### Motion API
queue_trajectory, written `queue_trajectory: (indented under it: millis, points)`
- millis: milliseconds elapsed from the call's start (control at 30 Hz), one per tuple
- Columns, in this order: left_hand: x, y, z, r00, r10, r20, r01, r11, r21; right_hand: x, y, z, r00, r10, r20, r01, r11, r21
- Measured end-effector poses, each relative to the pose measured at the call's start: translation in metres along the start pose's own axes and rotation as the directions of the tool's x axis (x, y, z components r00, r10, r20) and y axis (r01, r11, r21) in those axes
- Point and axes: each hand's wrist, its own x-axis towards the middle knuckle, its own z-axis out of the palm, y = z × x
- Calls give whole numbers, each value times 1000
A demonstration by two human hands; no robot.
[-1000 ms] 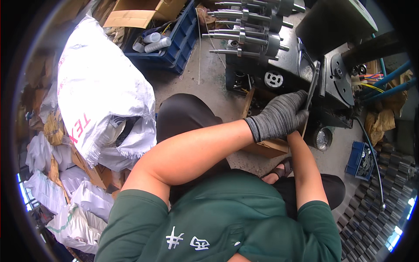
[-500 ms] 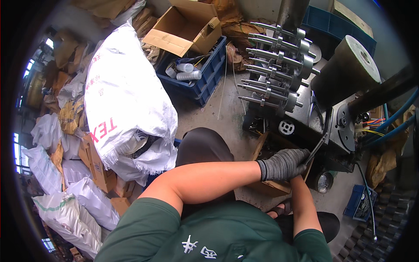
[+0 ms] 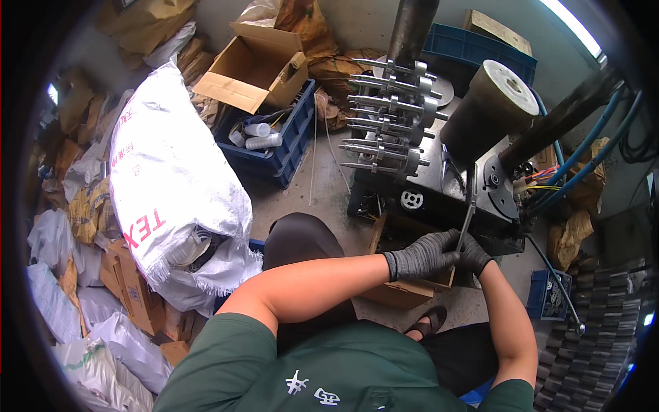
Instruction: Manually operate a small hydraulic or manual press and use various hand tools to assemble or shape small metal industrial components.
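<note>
My gloved left hand (image 3: 427, 257) reaches across to the right, its fingers closed at the lower end of a long, thin metal tool (image 3: 467, 221). My gloved right hand (image 3: 473, 254) meets it there, closed around the same end. The tool tilts up toward a black machine base with a bare metal top (image 3: 434, 161). Its exact kind is hard to make out. Below the hands stands an open cardboard box (image 3: 401, 295), with dark contents partly hidden by the left glove. A slotted round metal part (image 3: 412, 200) is at the machine's near edge.
Several steel shafts with discs (image 3: 395, 113) stand clustered on the machine, beside a thick cylinder (image 3: 487, 113). A white woven sack (image 3: 180, 175) bulges at the left. Behind it are a blue crate (image 3: 274, 165) and an open carton (image 3: 237, 86). A small blue bin (image 3: 539, 295) lies right.
The view has shifted, so the scene sits further left. My right hand, earlier mostly hidden behind the left, now shows beside it. The tool stands steeper, with its lower end between both hands.
</note>
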Motion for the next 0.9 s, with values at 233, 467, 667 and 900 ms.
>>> queue_trajectory:
  millis: [233,467,667,900]
  points:
    - [-13,1,12,986,-114,121,114,993,5,-51,-30,15,784,43,-619,450,647,615]
    - [-16,-5,14,927,-313,206,310,950,46,-42,-28,31,790,127,-600,509,410,757]
    - [-14,-10,13,928,-306,214,301,952,53,-45,-36,32,752,157,-641,555,376,743]
    - [-10,-22,10,948,-267,174,265,964,39,-40,-13,25,691,-71,-720,577,654,489]
